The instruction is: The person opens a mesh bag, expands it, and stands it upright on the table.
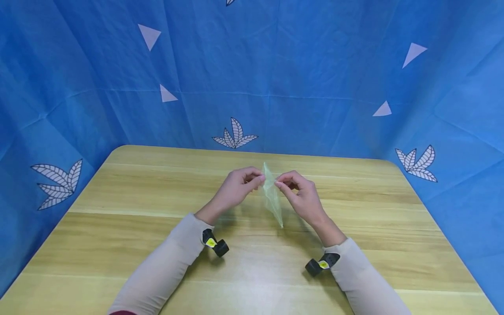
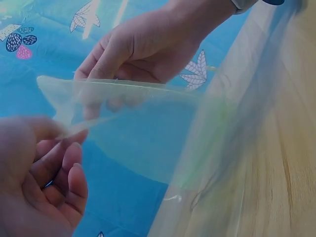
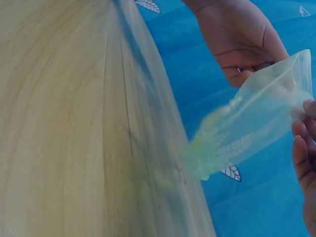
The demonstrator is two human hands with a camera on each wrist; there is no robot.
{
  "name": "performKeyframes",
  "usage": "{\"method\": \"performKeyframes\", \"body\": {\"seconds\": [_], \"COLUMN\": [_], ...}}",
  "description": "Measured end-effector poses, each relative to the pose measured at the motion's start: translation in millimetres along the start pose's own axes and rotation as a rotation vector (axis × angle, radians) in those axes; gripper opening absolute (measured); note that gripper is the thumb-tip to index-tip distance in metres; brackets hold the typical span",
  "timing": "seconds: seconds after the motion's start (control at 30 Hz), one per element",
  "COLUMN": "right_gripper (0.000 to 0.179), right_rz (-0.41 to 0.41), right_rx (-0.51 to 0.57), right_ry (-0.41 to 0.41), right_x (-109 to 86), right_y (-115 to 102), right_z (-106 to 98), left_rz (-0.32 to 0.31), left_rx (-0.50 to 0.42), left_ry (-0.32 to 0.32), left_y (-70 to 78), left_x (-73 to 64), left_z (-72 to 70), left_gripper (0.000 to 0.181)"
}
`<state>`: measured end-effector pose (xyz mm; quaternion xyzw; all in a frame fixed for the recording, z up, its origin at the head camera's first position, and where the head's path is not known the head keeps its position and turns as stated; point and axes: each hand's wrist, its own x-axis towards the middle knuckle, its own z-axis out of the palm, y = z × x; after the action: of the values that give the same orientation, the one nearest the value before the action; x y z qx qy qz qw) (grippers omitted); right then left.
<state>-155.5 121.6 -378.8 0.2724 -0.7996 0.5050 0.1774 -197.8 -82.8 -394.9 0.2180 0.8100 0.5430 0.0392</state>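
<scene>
Blue cloth point(image 1: 252, 57) backs the table point(image 1: 334, 288). I find the green bag point(image 1: 271, 194) above it, its sheer folds hard to make out. Left hand point(image 1: 241, 184) and right hand point(image 1: 302, 197), each cropped in its own wrist view, pinch opposite sides.

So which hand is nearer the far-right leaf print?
Right. The right hand is left of the leaf print; the left hand is farther left, across the pale green bag.

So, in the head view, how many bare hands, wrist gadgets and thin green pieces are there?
Bare hands: 2
Black wrist gadgets with yellow labels: 2
Thin, see-through, pale-green bag-like piece: 1
Total: 5
</scene>
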Motion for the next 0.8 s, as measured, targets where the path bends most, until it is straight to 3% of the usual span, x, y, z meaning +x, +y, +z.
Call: {"method": "performKeyframes", "body": {"seconds": [0.17, 0.33, 0.53, 0.8], "right_gripper": [0.008, 0.011, 0.02, 0.023], "right_rz": [0.049, 0.151, 0.244, 0.239], "right_rx": [0.019, 0.057, 0.019, -0.031], "right_ry": [-0.025, -0.039, -0.069, -0.12], "right_x": [0.7, 0.4, -0.3, -2.0], "right_y": [-4, -2, 24, 37], "right_z": [-1, -1, 3, 4], "left_rz": [0.03, 0.067, 0.12, 0.185], "left_rx": [0.036, 0.077, 0.144, 0.169], "left_ry": [0.027, 0.047, 0.05, 0.049], "left_y": [-0.3, -0.8, -1.4, -0.5], "left_x": [0.3, -0.5, -0.5, -2.0], "left_z": [0.7, 2.9, 5.5, 7.1], "left_gripper": [0.017, 0.013, 0.009, 0.007]}}
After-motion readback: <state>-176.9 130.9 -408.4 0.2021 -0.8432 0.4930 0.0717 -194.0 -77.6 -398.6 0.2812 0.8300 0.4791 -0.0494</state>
